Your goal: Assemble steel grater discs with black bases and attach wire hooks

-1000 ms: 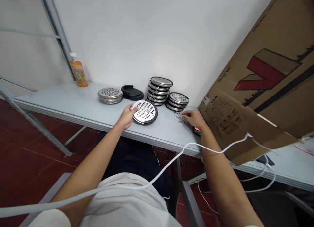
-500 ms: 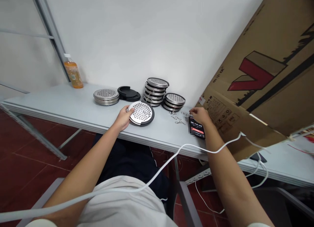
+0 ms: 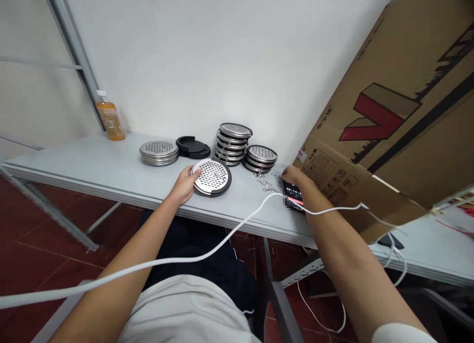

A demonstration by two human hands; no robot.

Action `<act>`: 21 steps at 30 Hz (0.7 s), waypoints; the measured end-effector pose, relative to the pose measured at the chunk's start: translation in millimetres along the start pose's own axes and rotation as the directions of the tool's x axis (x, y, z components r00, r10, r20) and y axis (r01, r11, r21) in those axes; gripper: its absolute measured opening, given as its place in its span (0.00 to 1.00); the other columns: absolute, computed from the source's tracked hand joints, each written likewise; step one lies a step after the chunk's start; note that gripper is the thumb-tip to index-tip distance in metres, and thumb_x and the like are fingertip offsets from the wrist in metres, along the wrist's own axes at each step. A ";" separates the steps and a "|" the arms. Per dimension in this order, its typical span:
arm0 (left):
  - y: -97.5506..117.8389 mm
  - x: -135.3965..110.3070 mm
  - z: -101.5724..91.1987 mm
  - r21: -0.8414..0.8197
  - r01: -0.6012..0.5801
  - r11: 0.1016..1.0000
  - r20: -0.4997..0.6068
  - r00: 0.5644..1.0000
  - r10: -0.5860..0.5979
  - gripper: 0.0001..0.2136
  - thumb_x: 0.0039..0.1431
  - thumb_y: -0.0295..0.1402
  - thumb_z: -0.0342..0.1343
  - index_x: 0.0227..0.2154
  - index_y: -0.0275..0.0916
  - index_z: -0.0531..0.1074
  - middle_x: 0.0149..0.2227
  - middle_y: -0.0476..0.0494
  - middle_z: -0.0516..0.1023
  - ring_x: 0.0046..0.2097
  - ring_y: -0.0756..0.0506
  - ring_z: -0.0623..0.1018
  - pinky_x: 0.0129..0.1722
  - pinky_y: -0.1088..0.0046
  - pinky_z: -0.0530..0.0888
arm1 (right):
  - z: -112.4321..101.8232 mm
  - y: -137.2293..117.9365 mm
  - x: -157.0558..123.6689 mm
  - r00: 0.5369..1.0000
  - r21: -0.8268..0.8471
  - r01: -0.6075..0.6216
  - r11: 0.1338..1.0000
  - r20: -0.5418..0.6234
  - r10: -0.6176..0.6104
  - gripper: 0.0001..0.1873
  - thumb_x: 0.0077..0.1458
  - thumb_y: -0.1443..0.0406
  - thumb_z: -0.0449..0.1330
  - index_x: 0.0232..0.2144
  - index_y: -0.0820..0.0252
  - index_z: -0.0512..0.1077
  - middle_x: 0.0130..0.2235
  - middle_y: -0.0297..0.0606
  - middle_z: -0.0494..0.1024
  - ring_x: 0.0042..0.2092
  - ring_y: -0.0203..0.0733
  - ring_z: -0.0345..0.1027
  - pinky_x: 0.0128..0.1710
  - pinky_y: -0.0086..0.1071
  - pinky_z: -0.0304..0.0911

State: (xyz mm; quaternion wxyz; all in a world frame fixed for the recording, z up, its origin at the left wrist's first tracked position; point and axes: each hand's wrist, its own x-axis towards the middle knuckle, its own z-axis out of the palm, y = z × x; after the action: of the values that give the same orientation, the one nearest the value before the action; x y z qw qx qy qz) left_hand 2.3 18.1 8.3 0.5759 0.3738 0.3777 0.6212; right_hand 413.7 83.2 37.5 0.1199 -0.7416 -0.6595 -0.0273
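Observation:
My left hand (image 3: pixel 184 184) grips the left edge of a round perforated metal disc in a black ring (image 3: pixel 212 176), which lies flat on the grey table (image 3: pixel 111 167). My right hand (image 3: pixel 296 180) rests at the table's right side beside a phone (image 3: pixel 294 196) with a lit screen. Its fingertips are pinched over small metal clips (image 3: pixel 267 182) scattered on the table. Behind the disc stand two stacks of assembled discs (image 3: pixel 232 143) (image 3: pixel 261 157).
Further left lie a stack of bare metal discs (image 3: pixel 159 151) and black rings (image 3: pixel 192 147). An orange drink bottle (image 3: pixel 109 117) stands at the far left. A big cardboard box (image 3: pixel 392 115) leans over the table's right side. A white cable (image 3: pixel 229 234) crosses my lap and arm.
My right hand has moved right and back from the clips toward the box, uncovering the phone. My left hand stays on the disc. The camera has shifted slightly.

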 end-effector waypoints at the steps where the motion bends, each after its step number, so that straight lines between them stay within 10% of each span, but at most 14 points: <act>1: 0.1 0.0 0.0 0.000 0.000 1.000 0.002 1.000 0.000 0.11 0.57 0.27 0.59 0.43 0.35 0.71 0.38 0.40 0.79 0.38 0.46 0.80 0.44 0.65 0.78 | 1.0 -4.6 1.1 0.999 -0.013 0.012 1.000 0.035 -0.011 0.07 0.43 0.69 0.64 0.28 0.64 0.81 0.29 0.46 0.81 0.34 0.44 0.76 0.36 0.31 0.68; 11: -1.2 1.0 -0.1 -0.009 -0.015 1.000 0.006 1.000 0.015 0.12 0.56 0.26 0.60 0.43 0.35 0.71 0.39 0.39 0.79 0.40 0.45 0.80 0.46 0.64 0.77 | 9.6 -43.3 -32.2 0.963 -0.060 0.214 0.975 0.182 -0.200 0.21 0.57 0.63 0.57 0.53 0.49 0.74 0.56 0.45 0.75 0.56 0.54 0.67 0.53 0.46 0.62; 21: 2.7 -3.3 2.2 0.017 0.004 1.000 -0.002 1.000 -0.003 0.11 0.58 0.26 0.59 0.44 0.34 0.70 0.39 0.39 0.79 0.39 0.46 0.80 0.46 0.63 0.77 | -1.0 -50.5 -56.0 0.926 -0.018 0.326 0.945 0.210 -0.315 0.17 0.59 0.63 0.53 0.45 0.49 0.79 0.53 0.39 0.77 0.54 0.54 0.68 0.52 0.47 0.62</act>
State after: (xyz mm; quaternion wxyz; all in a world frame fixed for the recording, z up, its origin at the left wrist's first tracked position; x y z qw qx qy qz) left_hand 3.3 14.8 11.6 0.5733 0.3775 0.3844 0.6173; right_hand 356.9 33.7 34.5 0.0261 -0.6255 -0.7797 0.0124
